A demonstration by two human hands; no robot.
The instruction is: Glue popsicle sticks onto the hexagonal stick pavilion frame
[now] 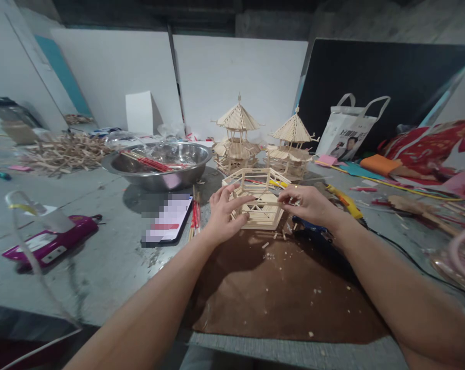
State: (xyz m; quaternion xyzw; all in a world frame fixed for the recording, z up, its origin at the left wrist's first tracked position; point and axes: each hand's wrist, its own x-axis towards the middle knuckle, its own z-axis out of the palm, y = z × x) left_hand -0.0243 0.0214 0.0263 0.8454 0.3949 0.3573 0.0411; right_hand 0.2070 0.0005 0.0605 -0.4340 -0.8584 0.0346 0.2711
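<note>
A small hexagonal frame built of thin pale wooden sticks stands at the far end of the brown mat, with railings around its rim. My left hand grips its left side, thumb near the front and fingers reaching over the side. Across the front, a thin wooden stick is pinched between the thumb and fingers of my right hand. The stick's left end is close to my left fingertips; whether it touches the frame I cannot tell. Beside my right wrist lies a dark blue tool, partly hidden by the arm.
Two stick pagodas stand behind the frame. A steel bowl with red-tipped sticks, a phone and a purple power strip are leftward. A yellow tool with a cord lies rightward. Wood scraps dot the brown mat.
</note>
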